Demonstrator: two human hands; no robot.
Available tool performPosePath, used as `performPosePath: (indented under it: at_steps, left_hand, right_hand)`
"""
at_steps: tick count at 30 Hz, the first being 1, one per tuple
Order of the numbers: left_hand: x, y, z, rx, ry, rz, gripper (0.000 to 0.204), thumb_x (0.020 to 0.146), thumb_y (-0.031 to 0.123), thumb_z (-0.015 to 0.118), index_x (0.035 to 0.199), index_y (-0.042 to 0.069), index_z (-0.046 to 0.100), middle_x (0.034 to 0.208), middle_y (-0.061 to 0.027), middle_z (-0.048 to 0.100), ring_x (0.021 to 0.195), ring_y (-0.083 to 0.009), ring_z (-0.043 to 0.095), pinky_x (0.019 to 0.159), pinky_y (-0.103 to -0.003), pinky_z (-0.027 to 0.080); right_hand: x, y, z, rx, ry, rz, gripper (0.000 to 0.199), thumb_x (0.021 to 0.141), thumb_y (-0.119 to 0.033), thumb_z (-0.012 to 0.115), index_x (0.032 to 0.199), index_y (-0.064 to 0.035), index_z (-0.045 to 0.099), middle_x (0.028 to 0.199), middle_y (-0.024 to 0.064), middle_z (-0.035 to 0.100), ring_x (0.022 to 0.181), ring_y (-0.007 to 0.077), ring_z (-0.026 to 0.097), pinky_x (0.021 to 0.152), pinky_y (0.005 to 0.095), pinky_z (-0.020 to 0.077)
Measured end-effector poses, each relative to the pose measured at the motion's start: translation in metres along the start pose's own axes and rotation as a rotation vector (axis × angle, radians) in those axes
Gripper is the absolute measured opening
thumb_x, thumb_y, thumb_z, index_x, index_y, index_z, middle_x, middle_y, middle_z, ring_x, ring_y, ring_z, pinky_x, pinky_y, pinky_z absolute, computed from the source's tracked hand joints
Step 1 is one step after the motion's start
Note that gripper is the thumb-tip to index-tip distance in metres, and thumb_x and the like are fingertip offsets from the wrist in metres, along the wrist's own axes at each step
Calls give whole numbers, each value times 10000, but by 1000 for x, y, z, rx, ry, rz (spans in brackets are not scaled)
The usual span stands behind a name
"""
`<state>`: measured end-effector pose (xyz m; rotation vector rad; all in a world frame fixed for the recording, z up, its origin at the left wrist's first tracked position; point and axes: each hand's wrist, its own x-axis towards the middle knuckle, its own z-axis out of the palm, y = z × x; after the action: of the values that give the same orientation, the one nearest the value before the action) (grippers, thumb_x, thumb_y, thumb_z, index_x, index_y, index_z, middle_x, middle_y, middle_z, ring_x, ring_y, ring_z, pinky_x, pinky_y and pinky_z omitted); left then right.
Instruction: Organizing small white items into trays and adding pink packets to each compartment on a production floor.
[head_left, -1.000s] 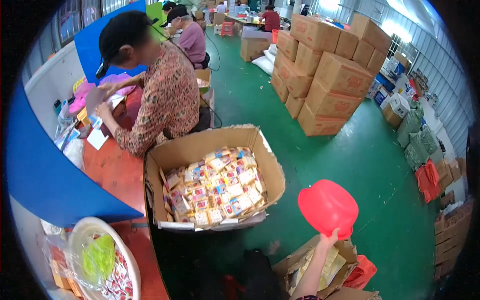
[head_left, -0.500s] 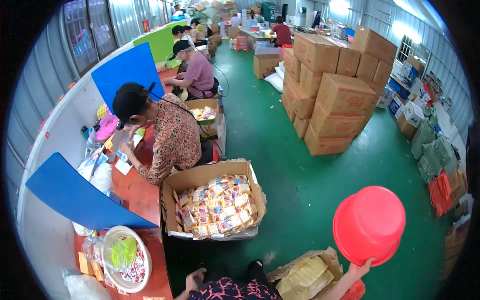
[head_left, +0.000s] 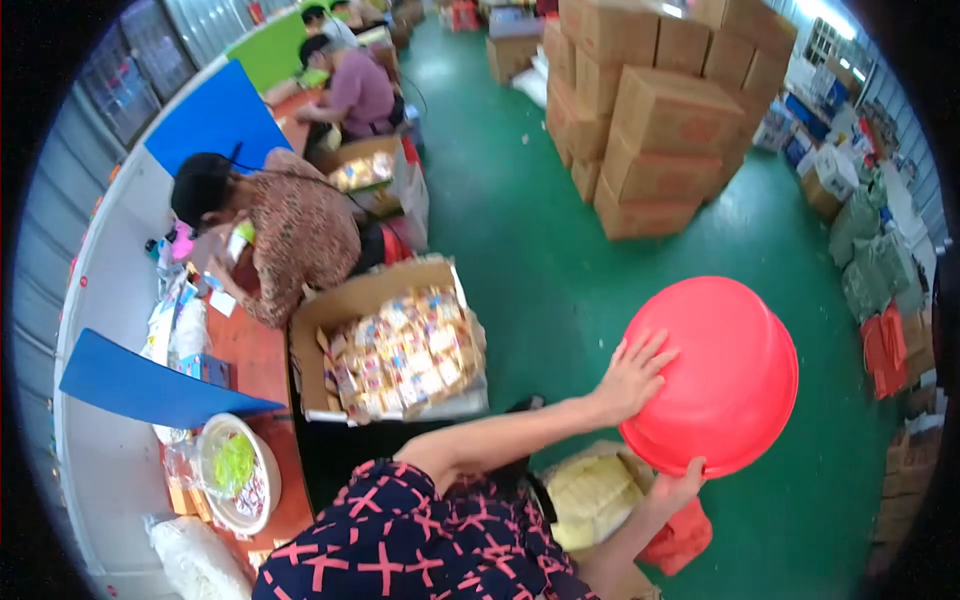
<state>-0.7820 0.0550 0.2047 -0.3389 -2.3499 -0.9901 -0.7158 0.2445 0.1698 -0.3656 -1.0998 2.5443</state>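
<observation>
A red plastic basin is held upside down above the green floor, in front of me to the right. My right hand grips its near rim, fingers closed on the edge. My left hand reaches across and rests on the basin's left side, its fingers spread. Below the hands stands a carton of yellowish packets, partly covered by my right forearm. A red bag lies beside that carton. The inside of the basin is hidden.
An open carton of small wrapped packets stands left of centre. A cream basin sits on the red table. A co-worker sits at it. Stacked brown cartons rise ahead, and green sacks lie far right.
My left hand has come from near my body to the red basin's side. The basin has risen in view, still in my right hand. My view has tilted downward.
</observation>
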Motion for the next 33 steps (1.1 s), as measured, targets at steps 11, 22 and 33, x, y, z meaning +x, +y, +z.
performPosePath:
  at_steps: [11, 22, 33]
  left_hand:
    - [138, -201, -103, 306, 48, -312, 227, 795, 78, 400, 972, -29, 495, 963, -196, 525, 903, -345, 500, 797, -386, 402]
    - [233, -191, -53, -79, 30, -489, 360, 858, 188, 403, 1163, -2, 427, 1085, -170, 513, 1044, -228, 466, 895, -299, 340]
    - [172, -91, 22, -133, -182, -367, 669, 762, 479, 464, 1284, 92, 304, 1368, -204, 149, 1266, -382, 115, 981, -565, 101]
  right_hand:
    - [168, 3, 3, 27, 205, 164, 585, 740, -197, 630, 1233, -39, 359, 1254, 129, 395, 1144, 298, 367, 959, 513, 294]
    - [228, -22, 43, -140, 194, 200, 626, 700, -199, 661, 1222, -20, 365, 1267, 133, 375, 1155, 314, 347, 969, 541, 271]
    - [257, 20, 116, -317, -259, 629, 564, 811, -315, 536, 1216, 28, 344, 1275, 167, 339, 1164, 303, 328, 993, 474, 252]
